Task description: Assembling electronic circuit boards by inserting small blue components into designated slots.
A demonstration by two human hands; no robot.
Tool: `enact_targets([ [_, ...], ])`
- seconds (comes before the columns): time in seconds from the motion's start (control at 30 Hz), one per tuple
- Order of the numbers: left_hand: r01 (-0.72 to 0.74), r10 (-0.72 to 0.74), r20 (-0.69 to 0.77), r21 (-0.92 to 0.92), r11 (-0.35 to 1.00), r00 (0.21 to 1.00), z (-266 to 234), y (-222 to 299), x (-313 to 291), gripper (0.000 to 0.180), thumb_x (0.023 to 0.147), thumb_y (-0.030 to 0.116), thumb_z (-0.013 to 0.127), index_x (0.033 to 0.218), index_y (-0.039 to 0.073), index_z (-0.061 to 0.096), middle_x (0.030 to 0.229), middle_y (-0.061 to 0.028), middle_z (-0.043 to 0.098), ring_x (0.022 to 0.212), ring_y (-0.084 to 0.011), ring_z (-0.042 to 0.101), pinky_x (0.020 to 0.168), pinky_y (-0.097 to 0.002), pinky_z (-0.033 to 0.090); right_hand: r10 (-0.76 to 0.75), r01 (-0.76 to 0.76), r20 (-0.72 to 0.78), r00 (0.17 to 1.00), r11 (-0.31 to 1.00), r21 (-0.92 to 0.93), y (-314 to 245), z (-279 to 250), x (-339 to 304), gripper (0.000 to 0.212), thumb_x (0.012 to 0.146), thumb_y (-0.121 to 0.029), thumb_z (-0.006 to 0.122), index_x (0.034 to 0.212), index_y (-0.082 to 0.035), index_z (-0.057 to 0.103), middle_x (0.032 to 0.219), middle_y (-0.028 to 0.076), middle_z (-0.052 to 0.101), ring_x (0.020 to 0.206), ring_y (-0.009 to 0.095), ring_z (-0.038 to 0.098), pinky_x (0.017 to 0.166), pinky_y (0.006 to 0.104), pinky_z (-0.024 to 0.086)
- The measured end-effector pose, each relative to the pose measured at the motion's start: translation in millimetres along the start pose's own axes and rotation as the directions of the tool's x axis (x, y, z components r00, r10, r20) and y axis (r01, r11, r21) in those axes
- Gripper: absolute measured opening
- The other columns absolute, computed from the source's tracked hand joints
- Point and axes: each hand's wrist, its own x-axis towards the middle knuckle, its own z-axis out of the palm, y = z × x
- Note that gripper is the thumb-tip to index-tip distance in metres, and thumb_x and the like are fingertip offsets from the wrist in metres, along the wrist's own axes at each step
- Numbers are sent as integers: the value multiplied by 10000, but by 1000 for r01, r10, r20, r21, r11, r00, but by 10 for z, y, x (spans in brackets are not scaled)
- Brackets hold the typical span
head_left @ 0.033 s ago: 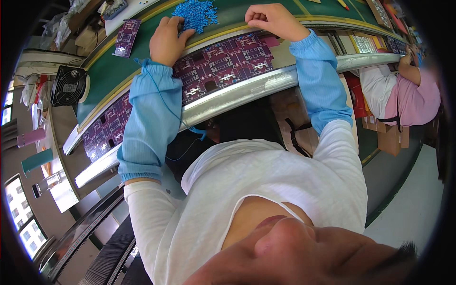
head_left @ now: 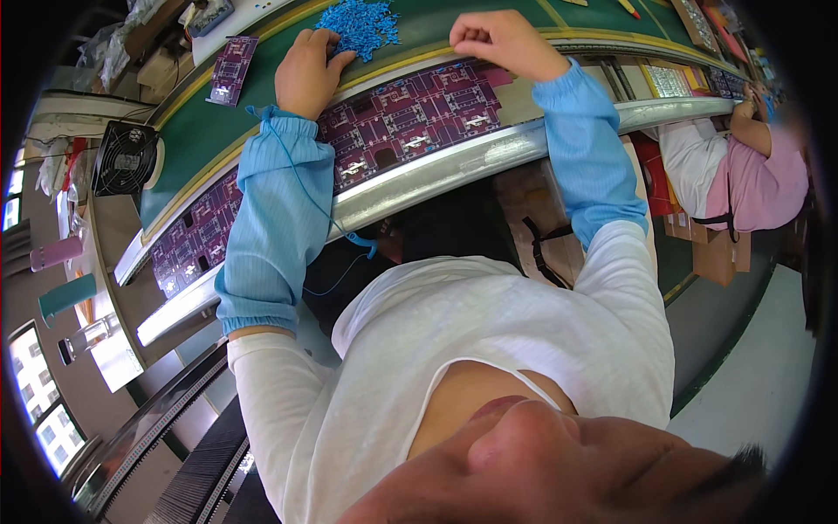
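A heap of small blue components (head_left: 362,28) lies on the green work surface (head_left: 445,31). My left hand (head_left: 310,74) rests at the heap's left edge, thumb and fingers apart with some blue pieces showing between them. Nearer me, a long purple circuit board (head_left: 410,122) lies in the rail track, under my left wrist. My right hand (head_left: 506,42) hovers just beyond the board's right end, fingers curled into a pinch. Whatever its fingertips hold, if anything, is too small to make out. Blue sleeve covers are on both forearms, and a blue cord hangs from my left wrist.
A smaller purple board (head_left: 232,72) lies left of the heap. More purple boards (head_left: 196,231) sit in the track at left, near a black fan (head_left: 127,157). A metal rail (head_left: 436,162) runs along the near edge. Another person in pink (head_left: 759,179) works at far right.
My right hand has dropped very slightly toward the board. My left hand stays at the heap, almost unmoved.
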Motion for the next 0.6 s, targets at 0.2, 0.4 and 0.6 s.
enact_targets([
  [0.2, -35, 35, -5, -118, 992, 999, 163, -112, 74, 177, 900, 202, 734, 1015, 69, 707, 964, -114, 677, 898, -332, 682, 743, -446, 534, -36, 29, 183, 982, 999, 40, -524, -19, -477, 106, 921, -134, 685, 1003, -76, 720, 933, 85, 722, 862, 274, 695, 771, 370, 549],
  [0.4, -42, 29, -60, -225, 974, 998, 161, -95, 87, 121, 902, 132, 715, 989, 48, 712, 926, -134, 686, 857, -343, 683, 746, -426, 538, -28, 26, 266, 963, 1000, 12, -671, 36, -655, 98, 903, -95, 684, 990, -53, 701, 933, 95, 673, 884, 316, 667, 767, 390, 532],
  [0.6, -31, 12, -70, -272, 962, 997, 163, -94, 76, 119, 893, 99, 721, 996, 43, 702, 925, -140, 687, 848, -343, 686, 754, -422, 543, -36, 38, 275, 961, 999, -1, -699, 63, -656, 91, 897, -105, 689, 980, -71, 678, 933, 78, 648, 862, 308, 658, 741, 394, 524],
])
